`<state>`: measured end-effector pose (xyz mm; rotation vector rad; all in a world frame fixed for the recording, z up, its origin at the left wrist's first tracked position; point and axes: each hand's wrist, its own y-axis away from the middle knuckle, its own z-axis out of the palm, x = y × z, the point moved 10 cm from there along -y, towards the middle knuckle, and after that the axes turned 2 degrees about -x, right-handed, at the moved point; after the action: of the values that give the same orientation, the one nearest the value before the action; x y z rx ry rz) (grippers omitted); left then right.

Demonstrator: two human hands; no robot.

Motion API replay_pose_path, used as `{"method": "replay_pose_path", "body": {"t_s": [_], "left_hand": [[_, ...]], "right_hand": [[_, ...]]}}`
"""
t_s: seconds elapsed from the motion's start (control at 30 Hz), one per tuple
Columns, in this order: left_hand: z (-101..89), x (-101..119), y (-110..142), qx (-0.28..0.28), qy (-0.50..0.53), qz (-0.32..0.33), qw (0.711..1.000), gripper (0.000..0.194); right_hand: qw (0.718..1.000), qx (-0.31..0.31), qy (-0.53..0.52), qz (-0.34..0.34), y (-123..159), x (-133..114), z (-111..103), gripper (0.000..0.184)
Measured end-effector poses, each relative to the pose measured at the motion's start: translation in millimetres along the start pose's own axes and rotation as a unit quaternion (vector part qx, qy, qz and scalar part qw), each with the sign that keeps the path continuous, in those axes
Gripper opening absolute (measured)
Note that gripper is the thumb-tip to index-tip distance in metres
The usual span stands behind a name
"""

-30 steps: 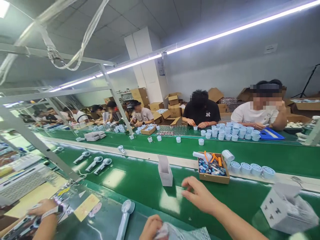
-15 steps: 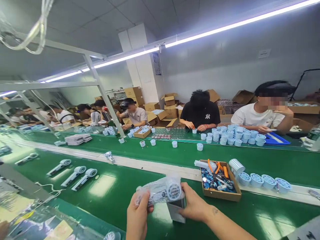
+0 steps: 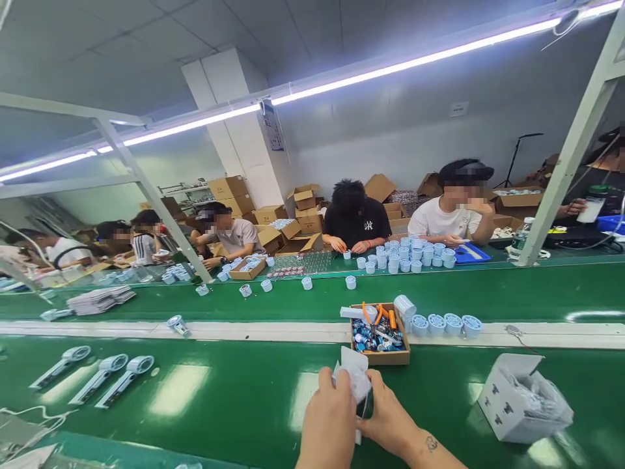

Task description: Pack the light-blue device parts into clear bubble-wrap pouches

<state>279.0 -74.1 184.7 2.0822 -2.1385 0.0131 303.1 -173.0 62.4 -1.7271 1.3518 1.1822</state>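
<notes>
A green conveyor belt (image 3: 219,397) runs across the whole view, with a second green belt (image 3: 488,293) behind it, separated by a pale strip. Workers are seated along the far edge of the rear belt; a white "NY" logo is legible on one person's black shirt (image 3: 364,221). Other labels and the notice on the pillar cannot be read.

At the right end of the near belt, an open white carton (image 3: 508,400) printed with small dark butterfly marks is placed, with a plastic-wrapped item inside. On the pale strip, a shallow cardboard tray (image 3: 385,357) is positioned, containing orange-handled pliers (image 3: 378,312) and small blue parts. A row of pale blue round housings (image 3: 444,324) is set just beside the tray's right side. Three handheld fans (image 3: 97,372) are laid flat near the left end of the near belt.

At the near edge, a small white box (image 3: 349,359) with its flap up is held between both hands. The left hand (image 3: 329,423) is closed around its left side; the right hand (image 3: 388,420) grips the right side, and a plastic-bagged item (image 3: 360,384) is pressed at the opening.
</notes>
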Motion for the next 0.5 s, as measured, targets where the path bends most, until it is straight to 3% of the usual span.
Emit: {"method": "replay_pose_path", "body": {"t_s": [0.07, 0.17, 0.3, 0.43, 0.5], "left_hand": [[-11.3, -0.7, -4.5, -0.032, -0.011, -0.034, 0.999, 0.026], [-18.4, 3.5, -7.1, -0.005, -0.015, -0.055, 0.998, 0.030], [3.1, 32.2, -7.2, -0.024, 0.007, 0.000, 1.000, 0.030], [4.7, 41.5, -6.3, 0.048, 0.082, 0.033, 0.995, 0.032], [19.2, 42.3, -4.3, 0.048, 0.090, 0.056, 0.993, 0.036]], "right_hand": [[0.999, 0.028, 0.016, 0.004, 2.3, 1.5, -2.9, 0.056], [0.998, 0.052, 0.044, -0.018, 7.0, 1.4, 1.3, 0.062], [0.997, 0.034, 0.034, -0.065, 12.7, -0.9, 3.9, 0.052], [0.998, 0.045, 0.012, -0.043, 14.9, 9.9, -24.2, 0.060], [0.999, 0.033, -0.004, -0.041, 16.3, 15.6, -35.7, 0.060]]}}
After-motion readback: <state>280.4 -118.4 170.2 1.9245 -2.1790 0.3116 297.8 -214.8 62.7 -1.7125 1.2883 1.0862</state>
